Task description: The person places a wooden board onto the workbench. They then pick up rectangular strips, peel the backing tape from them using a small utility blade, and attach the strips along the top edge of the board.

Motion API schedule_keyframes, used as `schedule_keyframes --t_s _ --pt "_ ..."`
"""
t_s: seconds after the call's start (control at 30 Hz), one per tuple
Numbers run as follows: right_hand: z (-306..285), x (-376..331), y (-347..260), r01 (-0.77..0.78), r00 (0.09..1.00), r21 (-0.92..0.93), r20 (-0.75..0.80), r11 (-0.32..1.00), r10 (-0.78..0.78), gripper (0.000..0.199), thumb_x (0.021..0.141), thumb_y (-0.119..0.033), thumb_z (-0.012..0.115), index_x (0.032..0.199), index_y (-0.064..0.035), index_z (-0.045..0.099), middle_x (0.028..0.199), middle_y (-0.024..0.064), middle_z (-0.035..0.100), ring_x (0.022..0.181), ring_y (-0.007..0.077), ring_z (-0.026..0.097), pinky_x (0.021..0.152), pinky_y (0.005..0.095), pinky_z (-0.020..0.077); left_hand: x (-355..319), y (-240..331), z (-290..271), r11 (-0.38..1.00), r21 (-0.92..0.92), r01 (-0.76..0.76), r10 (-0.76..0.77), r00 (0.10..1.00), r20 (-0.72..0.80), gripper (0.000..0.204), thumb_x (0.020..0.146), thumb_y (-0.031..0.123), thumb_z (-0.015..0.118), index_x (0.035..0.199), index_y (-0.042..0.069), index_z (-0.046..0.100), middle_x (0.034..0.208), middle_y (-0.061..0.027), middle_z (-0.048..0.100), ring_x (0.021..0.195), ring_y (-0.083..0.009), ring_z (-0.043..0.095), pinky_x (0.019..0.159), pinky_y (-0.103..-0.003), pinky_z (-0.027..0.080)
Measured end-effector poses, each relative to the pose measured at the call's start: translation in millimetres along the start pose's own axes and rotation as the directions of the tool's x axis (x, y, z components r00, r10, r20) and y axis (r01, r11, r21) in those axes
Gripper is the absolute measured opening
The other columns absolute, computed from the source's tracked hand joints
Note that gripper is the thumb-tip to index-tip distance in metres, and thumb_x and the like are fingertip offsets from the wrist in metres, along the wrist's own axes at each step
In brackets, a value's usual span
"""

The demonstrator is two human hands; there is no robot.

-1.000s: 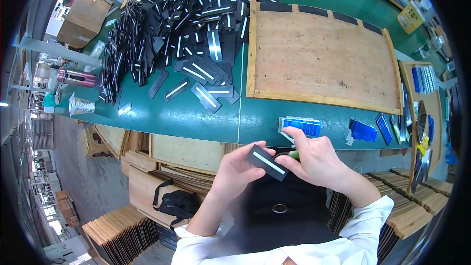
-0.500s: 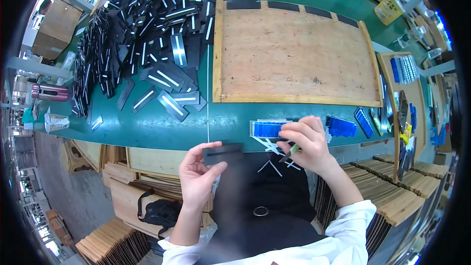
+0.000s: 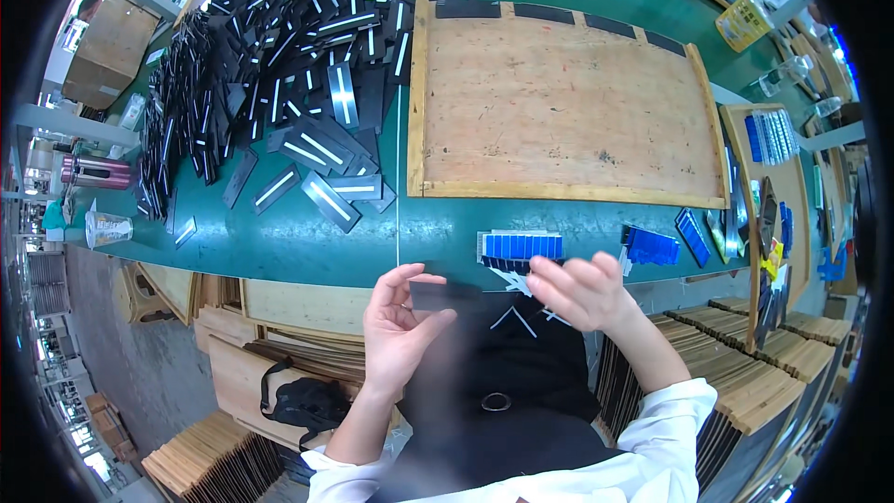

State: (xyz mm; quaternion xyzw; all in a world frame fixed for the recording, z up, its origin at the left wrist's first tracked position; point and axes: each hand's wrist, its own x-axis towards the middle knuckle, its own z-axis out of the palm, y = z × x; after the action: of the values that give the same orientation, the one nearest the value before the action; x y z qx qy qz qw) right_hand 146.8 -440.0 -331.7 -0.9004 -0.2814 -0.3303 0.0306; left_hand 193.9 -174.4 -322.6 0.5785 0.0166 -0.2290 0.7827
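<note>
The left hand (image 3: 396,326) pinches one dark flat strip (image 3: 445,295) between thumb and fingertips, holding it level in the air just below the edge of the green table (image 3: 307,242) and above the person's dark lap. The right hand (image 3: 582,293) hovers just beside the strip's right end, fingers loosely curled; whether it holds anything small cannot be told. Directly above that hand, at the table's front edge, sits one fanned stack of blue pieces (image 3: 520,247), and a second blue stack (image 3: 652,245) lies further right. One large wooden board (image 3: 559,93) covers the middle of the table. To its left spreads a big heap of black strips with white stripes (image 3: 279,47), too many to count, with about five lying loose nearest the front edge. At the far left end stand one pink bottle (image 3: 93,171) and one clear cup (image 3: 107,227).
</note>
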Motion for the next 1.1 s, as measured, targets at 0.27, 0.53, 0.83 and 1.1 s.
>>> schedule_keyframes --t_s 0.27,0.53,0.83,1.1 --pt "-16 22 -27 -0.171 0.98 0.33 -0.035 0.928 0.193 0.055 0.073 -0.018 0.083 0.119 -0.0153 0.053 0.109 -0.0022 0.071 0.081 0.0153 0.049 0.077 0.0346 0.0326 -4 -3 13 0.995 0.09 -0.038 0.03 0.995 0.09 0.064 0.076 -0.016 0.071 0.131 0.004 0.044 0.123 -0.0142 0.059 0.116 -0.0192 0.056 0.095 -0.03 0.049" --pt "-14 36 -34 -0.346 0.922 0.529 0.04 0.775 0.385 0.06 0.06 -0.014 0.085 0.114 -0.0109 0.06 0.098 -0.002 0.073 0.08 0.0186 0.054 0.079 0.0342 0.0362 -7 -1 15 0.994 0.015 -0.107 0.103 0.983 0.149 0.063 0.078 -0.017 0.068 0.132 0.001 0.042 0.124 -0.0167 0.057 0.12 -0.022 0.054 0.1 -0.033 0.047" --pt "-13 38 -35 -0.325 0.931 0.532 0.036 0.782 0.363 0.061 0.063 -0.015 0.085 0.118 -0.01 0.058 0.1 -0.0004 0.073 0.08 0.0191 0.054 0.078 0.0349 0.0354 -8 0 13 0.994 0.006 -0.109 0.106 0.982 0.158 0.063 0.077 -0.017 0.068 0.132 0.001 0.042 0.124 -0.0167 0.057 0.12 -0.0222 0.054 0.101 -0.034 0.048" --pt "-14 39 -33 -0.307 0.937 0.528 0.02 0.792 0.35 0.064 0.062 -0.014 0.085 0.119 -0.0097 0.056 0.101 -0.0006 0.072 0.079 0.0188 0.055 0.078 0.0348 0.0359 -8 0 15 0.993 0.019 -0.117 0.111 0.977 0.179 0.063 0.078 -0.017 0.068 0.132 0.001 0.042 0.123 -0.0166 0.057 0.119 -0.0222 0.055 0.099 -0.034 0.049"
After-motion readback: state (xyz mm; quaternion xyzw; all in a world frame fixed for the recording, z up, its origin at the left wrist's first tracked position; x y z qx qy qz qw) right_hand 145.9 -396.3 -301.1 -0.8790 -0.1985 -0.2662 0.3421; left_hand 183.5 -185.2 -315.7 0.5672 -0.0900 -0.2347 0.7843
